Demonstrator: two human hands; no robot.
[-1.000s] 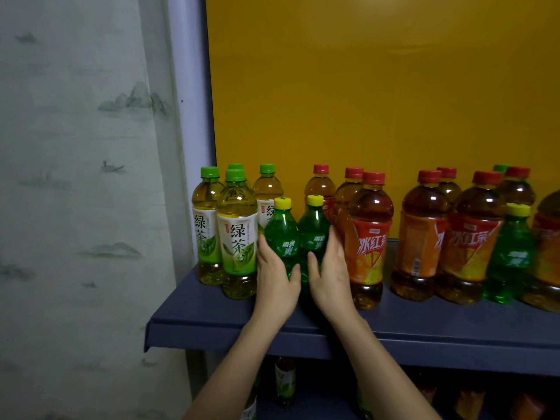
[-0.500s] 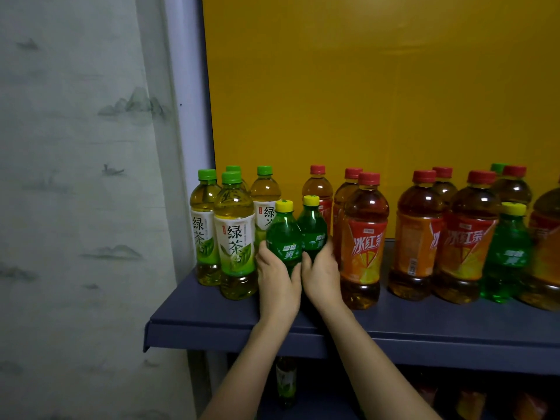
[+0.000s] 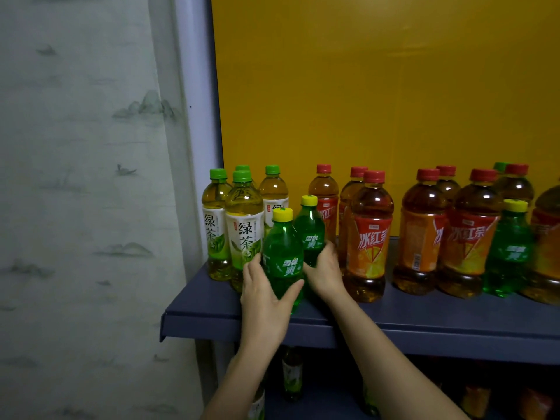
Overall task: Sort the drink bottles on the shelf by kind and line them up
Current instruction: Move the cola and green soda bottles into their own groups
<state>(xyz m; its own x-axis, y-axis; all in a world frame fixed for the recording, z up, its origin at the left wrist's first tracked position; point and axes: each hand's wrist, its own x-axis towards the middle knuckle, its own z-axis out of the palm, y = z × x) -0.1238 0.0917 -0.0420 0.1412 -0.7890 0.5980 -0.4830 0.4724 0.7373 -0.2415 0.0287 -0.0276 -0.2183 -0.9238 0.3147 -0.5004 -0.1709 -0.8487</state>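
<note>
Two small green soda bottles with yellow caps stand between the green tea group and the red tea group on the blue shelf (image 3: 424, 316). My left hand (image 3: 265, 294) grips the nearer soda bottle (image 3: 281, 247), close to the shelf's front edge. My right hand (image 3: 324, 269) holds the farther soda bottle (image 3: 309, 228) just behind it. Several green tea bottles (image 3: 244, 228) with green caps stand at the far left. Several red-capped iced tea bottles (image 3: 368, 237) fill the right side. A third soda bottle (image 3: 512, 253) stands among the iced teas at the right.
A yellow back panel (image 3: 378, 86) rises behind the shelf. A pale post and a printed curtain (image 3: 85, 207) border the shelf's left end. More bottles show dimly on the lower shelf (image 3: 292, 377).
Both hands closed around the two soda bottles. The left one came forward toward the shelf's front edge, so the pair now stands one behind the other.
</note>
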